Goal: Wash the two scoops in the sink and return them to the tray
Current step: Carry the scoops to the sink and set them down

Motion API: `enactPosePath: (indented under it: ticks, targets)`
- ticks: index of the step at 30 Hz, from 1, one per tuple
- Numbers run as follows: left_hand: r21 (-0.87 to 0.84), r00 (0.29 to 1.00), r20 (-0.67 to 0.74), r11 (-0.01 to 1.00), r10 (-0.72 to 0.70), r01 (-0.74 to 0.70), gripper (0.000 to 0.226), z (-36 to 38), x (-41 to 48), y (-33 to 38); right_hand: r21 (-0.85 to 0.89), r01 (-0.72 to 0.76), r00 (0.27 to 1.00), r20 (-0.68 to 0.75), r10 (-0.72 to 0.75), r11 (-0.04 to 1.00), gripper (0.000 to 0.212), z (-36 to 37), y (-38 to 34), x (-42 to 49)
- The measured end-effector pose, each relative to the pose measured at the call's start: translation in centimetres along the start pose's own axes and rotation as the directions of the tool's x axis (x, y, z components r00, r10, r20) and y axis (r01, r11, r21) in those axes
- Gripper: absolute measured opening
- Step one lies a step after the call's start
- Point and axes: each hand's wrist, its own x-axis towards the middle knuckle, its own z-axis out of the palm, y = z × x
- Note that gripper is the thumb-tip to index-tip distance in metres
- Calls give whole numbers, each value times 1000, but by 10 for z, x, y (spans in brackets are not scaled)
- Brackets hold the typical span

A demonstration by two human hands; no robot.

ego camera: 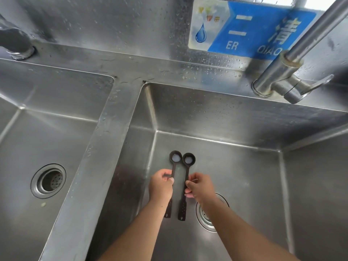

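Two dark brown long-handled scoops lie side by side in the right basin of the steel sink (pixel 244 129), bowls pointing away from me. Each bowl holds a little whitish liquid. My left hand (pixel 161 185) pinches the handle of the left scoop (pixel 175 157). My right hand (pixel 200 186) pinches the handle of the right scoop (pixel 188 159). Both handle ends stick out below my hands. No tray is in view.
A steel faucet (pixel 293 72) with a lever stands at the back right; no water runs. The right basin's drain (pixel 206 216) lies under my right wrist. A second basin with its drain (pixel 48 180) is on the left. A blue sign (pixel 244 29) hangs on the wet backsplash.
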Motion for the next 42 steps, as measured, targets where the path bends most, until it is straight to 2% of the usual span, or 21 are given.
enactPosePath:
  ticks: [7,12,22,27,30,33,37,42]
  targets:
    - [11,999,-35,1000,-18,18,33,3,2,-3,18,-22,1000,10,22,1000,17,3,3,3]
    - [61,997,-74,998,-21,25,18,5,1,-3,18,-23,1000,-2,23,1000,14,2,4,4]
    - [162,992,-128,986,-13,34,8,0,-3,-1,-157,-26,996,-84,12,987,4,-1,-3,-1]
    - [195,981,-189,978,-35,72,18,-4,-5,0,-170,-27,996,-86,12,985,4,-2,-2,-4]
    - [210,985,-167,974,-49,84,8,-6,-9,1,-141,-42,996,-78,31,989,7,-5,-2,-10]
    - [238,991,-131,970,-22,53,14,-10,-20,6,-110,-31,998,-60,24,993,10,-13,-6,-19]
    - [284,997,-41,958,61,-47,23,-18,-45,35,-123,-10,1000,-18,8,992,3,-30,-31,-43]
    - [281,975,107,935,192,-215,13,-27,-77,112,-147,71,997,4,-71,987,11,-68,-86,-84]
